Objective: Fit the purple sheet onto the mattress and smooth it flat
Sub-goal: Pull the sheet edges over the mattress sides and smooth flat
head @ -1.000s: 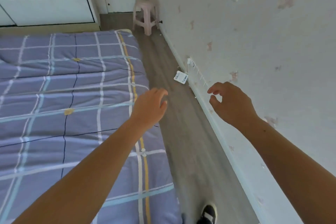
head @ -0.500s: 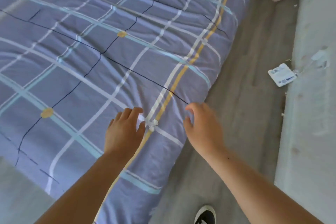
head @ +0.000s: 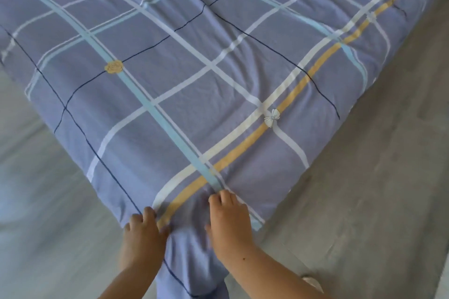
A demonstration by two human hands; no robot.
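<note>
The purple sheet point(head: 194, 85), checked with white, light blue and yellow stripes, covers the mattress, which is hidden beneath it. Shallow wrinkles run across its top. I am at the near corner of the bed. My left hand point(head: 143, 229) grips the sheet on the left side of that corner with curled fingers. My right hand point(head: 229, 216) grips it on the right side, fingers bent into the fabric. Between my hands a loose fold of sheet hangs down toward the floor.
Grey wood floor point(head: 369, 201) lies to the right of the bed, and more floor point(head: 36, 201) to the left. The tip of my shoe point(head: 313, 284) shows at the bottom right.
My view swung from the wall side down to the bed's near corner. Both hands dropped from above the sheet's yellow stripe to the corner and took hold of the fabric.
</note>
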